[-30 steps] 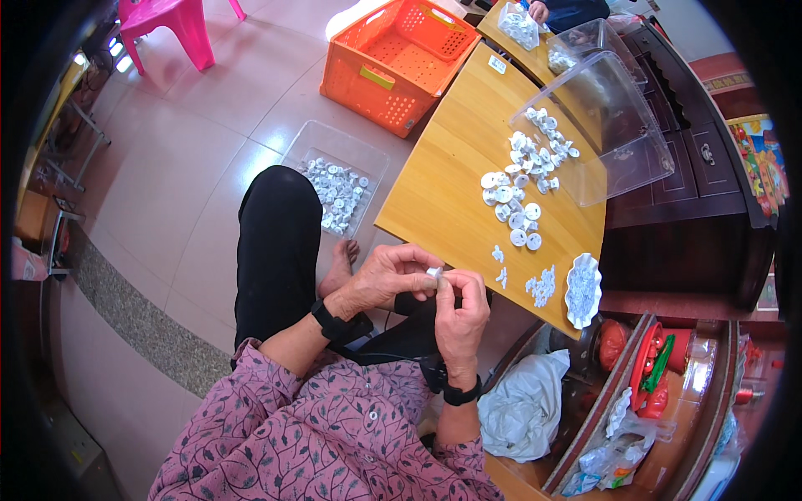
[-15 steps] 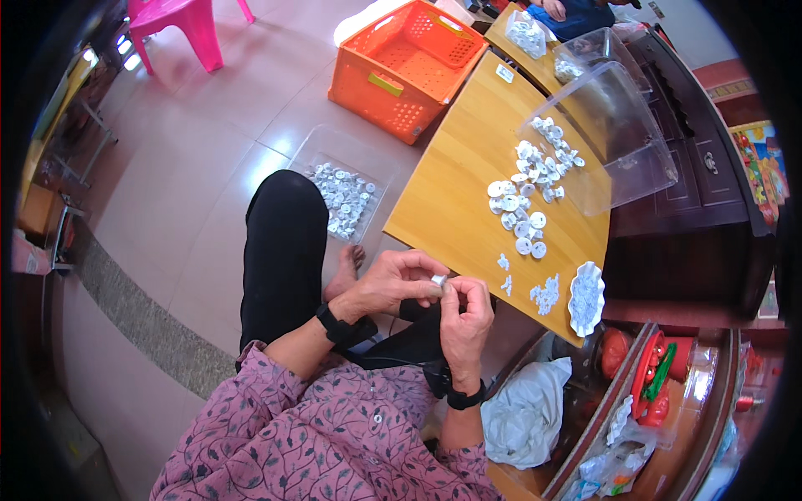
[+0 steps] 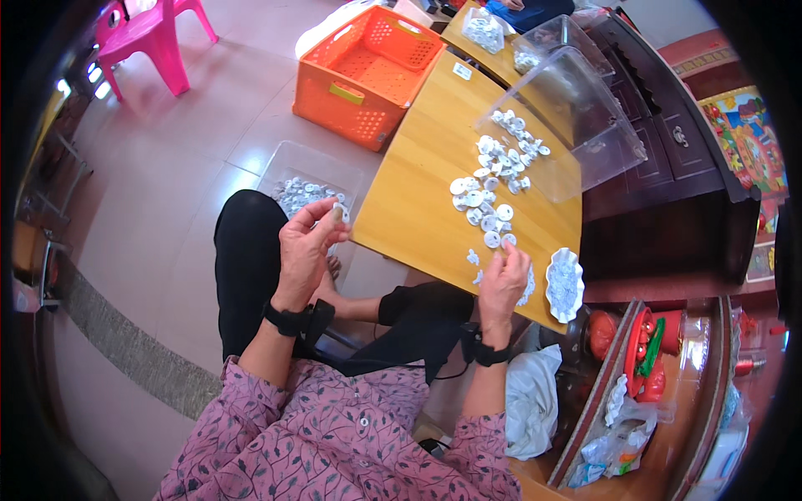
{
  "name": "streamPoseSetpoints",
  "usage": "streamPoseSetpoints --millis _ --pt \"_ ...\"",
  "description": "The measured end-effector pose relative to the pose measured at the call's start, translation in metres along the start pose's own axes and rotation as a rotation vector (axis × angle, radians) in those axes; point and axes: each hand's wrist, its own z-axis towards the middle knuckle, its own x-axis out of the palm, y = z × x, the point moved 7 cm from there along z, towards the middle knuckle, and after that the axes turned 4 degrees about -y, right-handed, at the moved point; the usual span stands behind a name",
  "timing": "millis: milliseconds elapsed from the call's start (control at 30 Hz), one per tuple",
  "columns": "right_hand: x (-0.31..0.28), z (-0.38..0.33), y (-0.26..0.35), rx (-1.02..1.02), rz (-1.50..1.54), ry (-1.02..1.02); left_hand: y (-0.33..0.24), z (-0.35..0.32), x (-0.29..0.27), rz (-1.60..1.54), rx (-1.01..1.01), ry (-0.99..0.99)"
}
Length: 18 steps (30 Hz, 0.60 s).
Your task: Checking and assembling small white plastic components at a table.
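My left hand [image 3: 302, 255] is raised over the transparent bin, pinching a small white plastic piece [image 3: 341, 211] between thumb and fingertips. At the near end of a loose pile of white round plastic pieces [image 3: 491, 159] on the wooden table [image 3: 418, 175], my right hand [image 3: 504, 288] has its fingertips closed on a white disc-shaped piece [image 3: 509, 240], which appears to rest on the tabletop. Tiny white parts [image 3: 474, 257] lie beside that hand, some partly hidden by it. Many similar white pieces [image 3: 301, 194] fill the transparent bin [image 3: 276, 167] on the floor.
A scalloped white dish [image 3: 565, 285] of tiny parts stands at the table's near right corner. An orange crate [image 3: 347, 104] is left of the table. A transparent tub [image 3: 597, 125] lies tipped on the far right side. Dark cabinets [image 3: 660, 175] stand behind it.
My hands were together over my lap with a small white piece. The left has moved left toward the floor bin with a piece; the right has reached onto the table. The view has shifted slightly.
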Motion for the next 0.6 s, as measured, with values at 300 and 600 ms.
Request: streamPoseSetpoints --millis 300,600 --pt "0.037 0.005 -0.04 0.12 -0.005 0.086 -0.005 0.016 -0.02 0.042 0.146 -0.292" --pt "0.02 -0.035 -0.005 0.576 0.728 0.245 0.014 -0.03 0.033 0.272 0.017 0.235"
